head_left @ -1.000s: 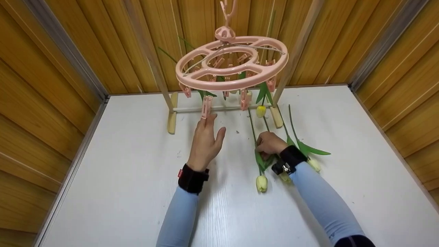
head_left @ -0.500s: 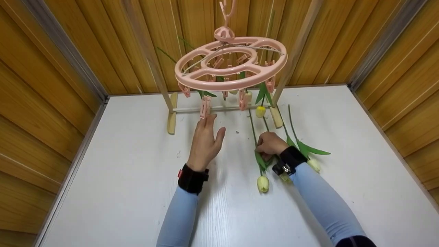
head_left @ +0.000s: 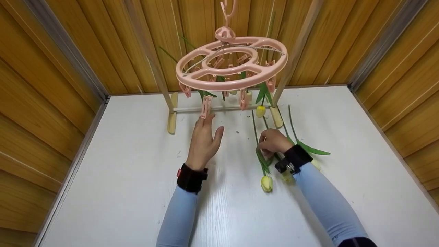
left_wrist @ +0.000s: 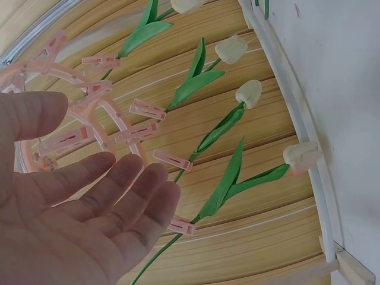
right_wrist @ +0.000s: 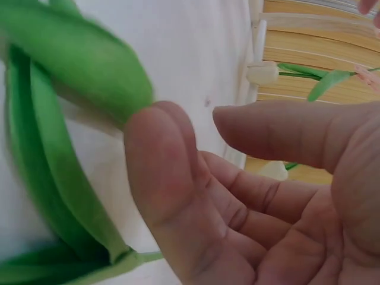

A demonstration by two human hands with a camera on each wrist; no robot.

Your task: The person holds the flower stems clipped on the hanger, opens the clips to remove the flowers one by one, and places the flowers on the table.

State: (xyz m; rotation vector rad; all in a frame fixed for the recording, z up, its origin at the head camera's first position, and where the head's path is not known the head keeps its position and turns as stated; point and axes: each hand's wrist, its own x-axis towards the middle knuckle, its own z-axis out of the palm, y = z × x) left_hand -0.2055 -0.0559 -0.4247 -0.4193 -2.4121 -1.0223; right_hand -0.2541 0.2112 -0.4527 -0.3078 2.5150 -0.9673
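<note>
My left hand point(head_left: 204, 144) is held up with straight fingers beneath a pink clothespin point(head_left: 206, 105) on the round pink clip hanger point(head_left: 187, 81). Its fingertips overlap the clip's lower end; contact is unclear. On the table, my right hand point(head_left: 275, 141) is at the stem of a pale yellow tulip point(head_left: 267, 184). In the right wrist view, the bent index finger meets a green leaf point(right_wrist: 77, 56), while the thumb stands apart with nothing between them. In the left wrist view, white-looking tulips point(left_wrist: 248, 94) hang head-down from clips point(left_wrist: 172, 160).
Wooden feet point(head_left: 171, 125) and a white crossbar point(head_left: 223, 108) belong to the stand behind the hands. Other tulips lie by my right wrist, one with a spread leaf point(head_left: 315, 150). A yellow tulip point(head_left: 260, 110) hangs at the hanger's right. Wood-patterned walls point(head_left: 51, 113) enclose the table.
The tulip at my right hand has shifted slightly right and turned, its leaves now looking narrower. My right hand has moved a little up and right; the left is nearly still.
</note>
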